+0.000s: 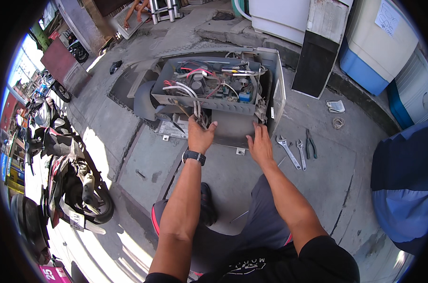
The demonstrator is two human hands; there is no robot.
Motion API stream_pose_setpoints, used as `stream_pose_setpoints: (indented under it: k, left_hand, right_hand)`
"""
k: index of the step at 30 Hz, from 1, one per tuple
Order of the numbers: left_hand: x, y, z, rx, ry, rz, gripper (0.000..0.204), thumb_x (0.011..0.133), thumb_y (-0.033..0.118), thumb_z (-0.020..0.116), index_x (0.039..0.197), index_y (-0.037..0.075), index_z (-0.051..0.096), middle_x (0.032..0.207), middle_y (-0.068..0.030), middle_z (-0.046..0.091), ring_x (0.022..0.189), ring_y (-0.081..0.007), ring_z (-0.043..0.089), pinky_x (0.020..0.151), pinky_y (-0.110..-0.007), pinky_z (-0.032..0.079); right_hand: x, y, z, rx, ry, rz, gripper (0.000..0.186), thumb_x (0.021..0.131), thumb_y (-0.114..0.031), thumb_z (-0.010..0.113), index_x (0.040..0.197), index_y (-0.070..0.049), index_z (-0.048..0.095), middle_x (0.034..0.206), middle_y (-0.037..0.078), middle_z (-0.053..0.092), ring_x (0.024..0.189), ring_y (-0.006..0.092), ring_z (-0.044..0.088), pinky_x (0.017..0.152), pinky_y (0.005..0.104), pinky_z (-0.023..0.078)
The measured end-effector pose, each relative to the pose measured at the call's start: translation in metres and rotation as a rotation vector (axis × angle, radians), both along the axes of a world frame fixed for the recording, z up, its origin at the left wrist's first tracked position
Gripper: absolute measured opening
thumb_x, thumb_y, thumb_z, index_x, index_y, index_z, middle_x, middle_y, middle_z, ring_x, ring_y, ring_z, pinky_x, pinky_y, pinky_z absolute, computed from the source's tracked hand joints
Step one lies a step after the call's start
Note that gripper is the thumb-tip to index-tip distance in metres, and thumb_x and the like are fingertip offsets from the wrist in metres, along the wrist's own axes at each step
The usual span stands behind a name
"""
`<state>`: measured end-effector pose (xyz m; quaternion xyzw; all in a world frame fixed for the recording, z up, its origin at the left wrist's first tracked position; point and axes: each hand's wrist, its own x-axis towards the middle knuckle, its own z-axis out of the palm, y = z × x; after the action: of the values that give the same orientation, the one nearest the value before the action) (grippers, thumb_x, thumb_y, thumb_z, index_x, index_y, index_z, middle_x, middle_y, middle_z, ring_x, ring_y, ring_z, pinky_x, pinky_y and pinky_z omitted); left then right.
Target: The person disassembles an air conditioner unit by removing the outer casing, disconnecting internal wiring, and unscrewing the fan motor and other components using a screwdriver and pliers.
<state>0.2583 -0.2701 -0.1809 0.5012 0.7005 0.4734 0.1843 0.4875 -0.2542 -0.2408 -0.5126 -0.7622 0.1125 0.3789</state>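
Head view: the left hand's (200, 137) fingers (195, 123) are curled around a bundle of wires (198, 112) hanging from the open grey appliance casing (233, 125), which lies on the concrete floor (150, 165) at twelve o'clock from both hands. The right hand (259, 145) is spread flat, fingers wide, resting on the casing's lower panel and holding nothing. The exposed wiring and circuit board (214, 82) sit above. At three o'clock of the right hand lie two wrenches (293, 152) and pliers (310, 144).

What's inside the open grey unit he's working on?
The grey unit holds red, white and black wires, a circuit board with a blue part, and a fan housing at left. The lower front panel hides everything beneath.
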Motion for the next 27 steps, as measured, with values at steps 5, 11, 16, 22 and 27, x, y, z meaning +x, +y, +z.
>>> stream_pose_setpoints:
  k: [5, 11, 16, 22, 27]
  left_hand:
    - [0.017, 0.011, 0.002, 0.01, -0.413, -0.054, 0.114, 0.072, 0.045, 0.088, 0.148, -0.008, 0.022, 0.134, -0.022, 0.052, 0.118, -0.0337, 0.056, 0.098, -0.043, 0.047]
    - [0.056, 0.022, 0.032, 0.199, -1.046, -0.11, 0.097, 0.086, 0.02, 0.079, 0.152, 0.012, 0.008, 0.126, -0.0143, 0.052, 0.109, -0.0273, 0.061, 0.09, -0.047, 0.057]
    - [0.072, 0.027, 0.054, 0.334, -1.253, -0.117, 0.095, 0.089, 0.003, 0.072, 0.154, 0.019, 0.003, 0.143, -0.0125, 0.037, 0.12, -0.0285, 0.052, 0.096, -0.054, 0.056]
    - [0.047, 0.04, 0.077, 0.314, -1.209, -0.036, 0.107, 0.084, 0.007, 0.079, 0.155, 0.018, 0.0, 0.14, -0.0134, 0.041, 0.116, -0.0273, 0.054, 0.087, -0.047, 0.061]
    - [0.029, 0.04, 0.081, 0.291, -1.142, -0.02, 0.087, 0.085, 0.012, 0.079, 0.149, 0.019, 0.02, 0.132, -0.009, 0.047, 0.105, -0.0225, 0.057, 0.079, -0.04, 0.061]
  right_hand:
    - [0.004, 0.006, -0.006, -0.001, -0.035, -0.057, 0.056, 0.091, -0.026, 0.066, 0.136, -0.001, 0.044, 0.115, 0.021, 0.053, 0.105, 0.04, 0.055, 0.091, 0.0467, 0.046]
    - [0.001, 0.008, -0.004, -0.052, -0.003, -0.045, 0.054, 0.091, -0.03, 0.067, 0.133, -0.001, 0.048, 0.112, 0.018, 0.054, 0.103, 0.0374, 0.055, 0.091, 0.0454, 0.045]
    - [0.009, 0.01, 0.001, -0.076, -0.073, -0.047, 0.053, 0.091, -0.034, 0.066, 0.129, -0.002, 0.051, 0.113, 0.016, 0.054, 0.108, 0.0363, 0.054, 0.096, 0.0448, 0.045]
    - [0.035, 0.005, 0.015, -0.209, -0.015, -0.062, 0.063, 0.085, -0.046, 0.072, 0.126, -0.002, 0.05, 0.119, 0.017, 0.055, 0.115, 0.0365, 0.054, 0.097, 0.0459, 0.046]
    - [0.054, -0.008, 0.028, -0.323, 0.082, -0.104, 0.068, 0.081, -0.045, 0.077, 0.127, -0.004, 0.048, 0.129, 0.019, 0.056, 0.123, 0.0369, 0.052, 0.1, 0.0458, 0.045]
